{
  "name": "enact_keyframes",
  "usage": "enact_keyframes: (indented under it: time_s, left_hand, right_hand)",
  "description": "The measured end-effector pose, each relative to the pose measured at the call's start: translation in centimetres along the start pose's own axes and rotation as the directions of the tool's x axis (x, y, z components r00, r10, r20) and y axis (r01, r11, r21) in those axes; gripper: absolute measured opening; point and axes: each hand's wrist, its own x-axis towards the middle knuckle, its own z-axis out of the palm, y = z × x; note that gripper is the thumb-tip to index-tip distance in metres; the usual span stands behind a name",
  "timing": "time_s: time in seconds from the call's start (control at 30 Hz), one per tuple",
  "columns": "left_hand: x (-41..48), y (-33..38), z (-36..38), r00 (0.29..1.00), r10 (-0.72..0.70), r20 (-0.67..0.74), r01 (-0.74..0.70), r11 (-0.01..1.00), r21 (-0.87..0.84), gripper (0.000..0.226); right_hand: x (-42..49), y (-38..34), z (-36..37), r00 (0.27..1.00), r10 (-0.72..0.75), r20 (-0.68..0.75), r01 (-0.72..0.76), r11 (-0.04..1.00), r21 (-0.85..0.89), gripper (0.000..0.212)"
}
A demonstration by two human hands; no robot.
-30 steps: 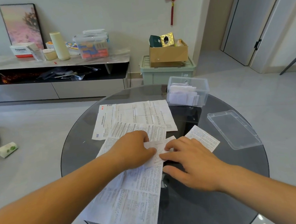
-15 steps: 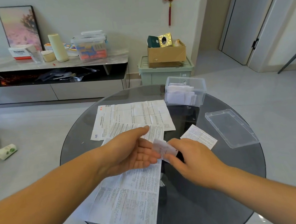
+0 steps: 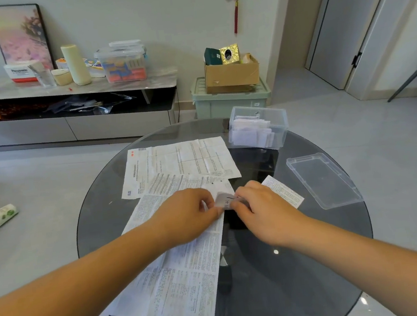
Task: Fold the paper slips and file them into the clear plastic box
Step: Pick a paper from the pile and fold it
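Observation:
A small folded paper slip point(image 3: 224, 200) is held between my two hands just above the round glass table point(image 3: 303, 263). My left hand point(image 3: 185, 215) pinches its left edge and my right hand point(image 3: 259, 209) pinches its right edge. Under my hands lie large unfolded printed sheets: one long sheet point(image 3: 180, 271) toward me and another sheet point(image 3: 180, 164) farther back. A smaller slip point(image 3: 284, 192) lies flat to the right of my right hand. The clear plastic box point(image 3: 259, 126) stands open at the table's far right with several folded slips inside.
The box's clear lid point(image 3: 324, 180) lies on the table's right side. Beyond the table are a low TV cabinet point(image 3: 68, 105) with containers on top, a green bin point(image 3: 229, 101) carrying a cardboard box, and a paper roll point(image 3: 1, 215) on the floor at left.
My hands were pressing the slip flat on the sheets. My right hand then lifted the folded slip, and now both hands have closed in and pinch it together.

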Motion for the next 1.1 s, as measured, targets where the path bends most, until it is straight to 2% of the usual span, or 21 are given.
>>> enact_keyframes:
  time_s: [0.13,0.2,0.47,0.67,0.77,0.83,0.93,1.0,1.1]
  left_hand:
    - [-0.1,0.0,0.4,0.999,0.040,-0.002,-0.040,0.998,0.052,0.018]
    - [-0.2,0.1,0.5,0.999,0.040,-0.017,-0.039,0.998,0.046,0.032]
    - [-0.1,-0.1,0.3,0.999,0.031,0.012,-0.031,0.999,-0.021,0.036]
    - [0.3,-0.1,0.5,0.998,-0.044,0.035,0.047,0.993,-0.109,0.035]
    - [0.4,-0.2,0.6,0.997,-0.048,0.055,0.052,0.997,-0.063,0.030]
    - [0.3,-0.1,0.6,0.998,-0.039,0.039,0.039,0.999,-0.004,0.026]
    - [0.3,0.1,0.6,0.998,-0.037,0.045,0.035,0.999,0.041,0.040]
    - [0.3,0.3,0.6,0.997,-0.053,0.064,0.051,0.998,0.030,0.047]
    - [0.3,0.3,0.5,0.997,-0.073,0.038,0.075,0.997,-0.034,0.040]
  right_hand:
    - [-0.4,0.3,-0.6,0.997,-0.077,-0.002,0.077,0.997,-0.021,0.034]
    - [-0.7,0.3,-0.8,0.995,-0.098,-0.008,0.098,0.995,-0.016,0.033]
    - [-0.6,0.6,-1.1,0.998,-0.009,-0.062,0.020,0.986,0.166,0.008]
    - [0.2,1.1,-0.3,1.000,0.026,0.004,-0.026,0.972,0.233,0.049]
    - [0.3,1.1,-0.1,1.000,-0.007,0.013,0.004,0.984,0.180,0.056]
    - [0.3,0.9,0.1,0.999,-0.029,0.014,0.028,0.997,0.074,0.061]
    - [0.3,0.4,0.3,0.998,-0.049,0.040,0.050,0.999,-0.023,0.067]
    - [0.4,0.3,0.4,0.996,-0.055,0.064,0.060,0.995,-0.080,0.066]
    - [0.7,0.3,0.4,0.993,-0.062,0.097,0.076,0.987,-0.142,0.067]
